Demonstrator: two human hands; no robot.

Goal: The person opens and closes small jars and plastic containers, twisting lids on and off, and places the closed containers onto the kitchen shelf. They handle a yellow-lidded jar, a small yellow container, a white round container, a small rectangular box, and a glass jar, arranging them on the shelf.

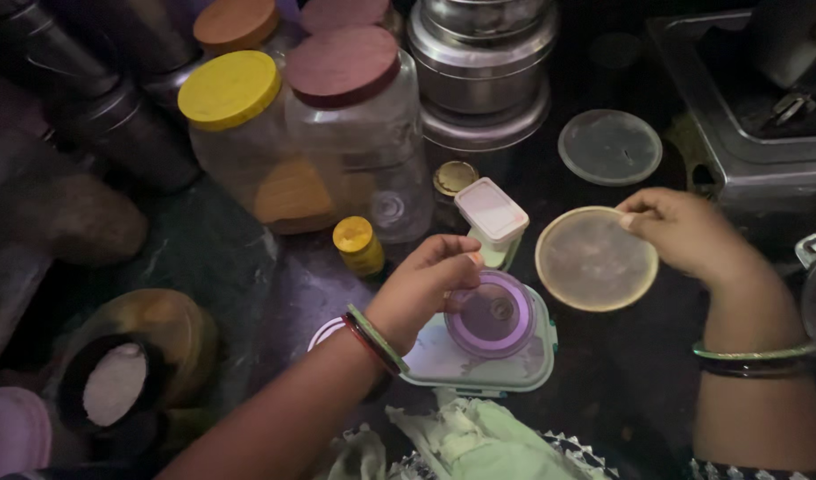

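- The left hand (425, 286) pinches the rim of a small round purple-lidded container (491, 314), steadying it on a pale rectangular plastic box lid (479, 363) on the dark counter (621, 382).
- The right hand (683, 233) grips a round translucent yellowish lid (593, 260) by its edge, tilted just beside the container.
- Crowding behind: a small white-lidded square tub (491, 212), a yellow-capped little bottle (358, 245) and big clear plastic jars (354, 133); a second clear round lid (609, 147) lies well apart.
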